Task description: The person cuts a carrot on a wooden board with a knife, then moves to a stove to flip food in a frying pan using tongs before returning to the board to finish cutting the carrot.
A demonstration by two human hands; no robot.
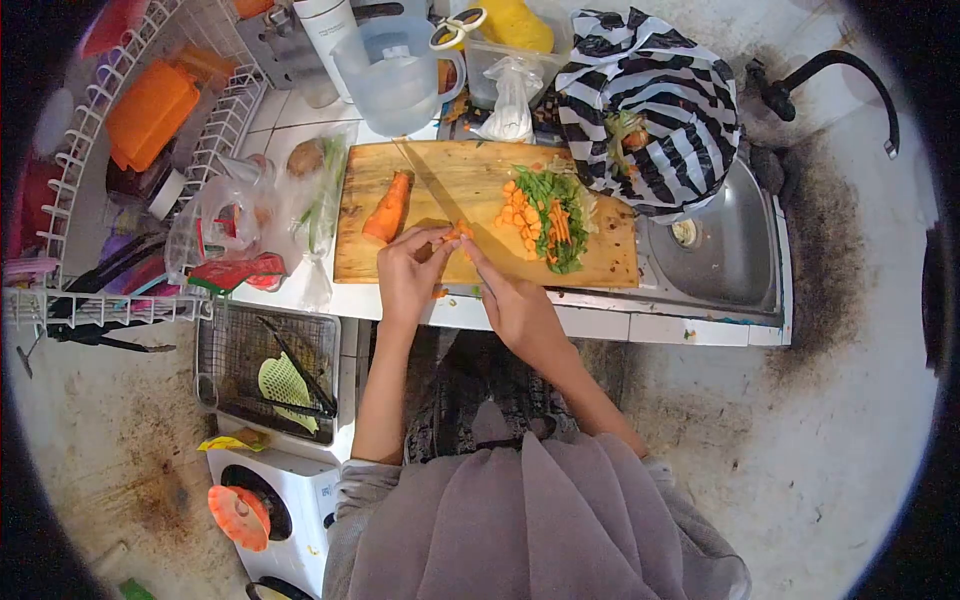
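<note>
On the wooden cutting board (pixel 365 262), my left hand (pixel 408 275) pinches small orange carrot pieces (pixel 458 232) at its fingertips. My right hand (pixel 522 312) is closed around a knife (pixel 428 178), whose long blade points away toward the board's far left edge. The blade passes beside the carrot pieces; its handle is mostly hidden by my fingers. Left of the blade lies a larger piece of carrot (pixel 388 208). Toward the right of the board sit cut carrot slices (pixel 517 212) and a heap of chopped green leaves (pixel 560 220) with carrot strips.
A striped plastic bag (pixel 650 110) with scraps overlaps the steel sink (pixel 735 250) at right. Behind the board stand a clear jug (pixel 395 85) and scissors (pixel 458 28). Plastic bags (pixel 220 225) and a white dish rack (pixel 225 125) are at left.
</note>
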